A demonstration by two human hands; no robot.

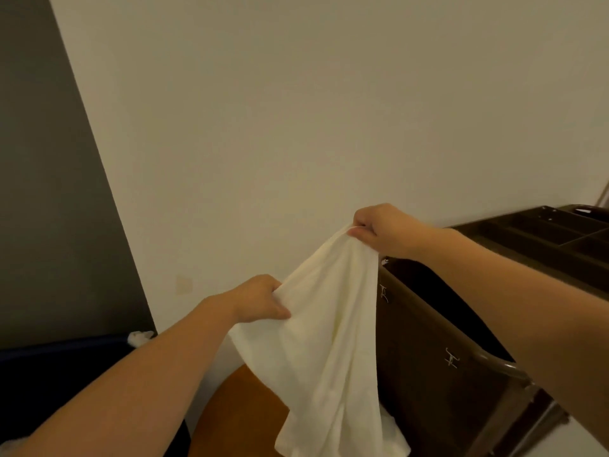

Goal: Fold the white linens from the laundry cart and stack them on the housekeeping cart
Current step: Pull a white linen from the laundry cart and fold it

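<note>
Linen point(329, 324) hangs in the air between both hands, low in the view toward 6 o'clock, with its free end trailing down past the bottom edge. The left hand point(260, 300) pinches a bunched edge with curled fingers and thumb. The right hand point(382, 229), up at about 1 o'clock from it, grips another gathered part of the edge, and the cloth runs slack between them. It looks thin, light and very soft: it drapes in long folds and will not keep a shape by itself. I judge the best hold is at two corners of one edge, spread wide so the sheet falls flat. The brown housekeeping cart point(445, 341) stands at 4 o'clock, just behind the cloth. The dark laundry cart point(66, 357) sits at 8 o'clock.
</note>
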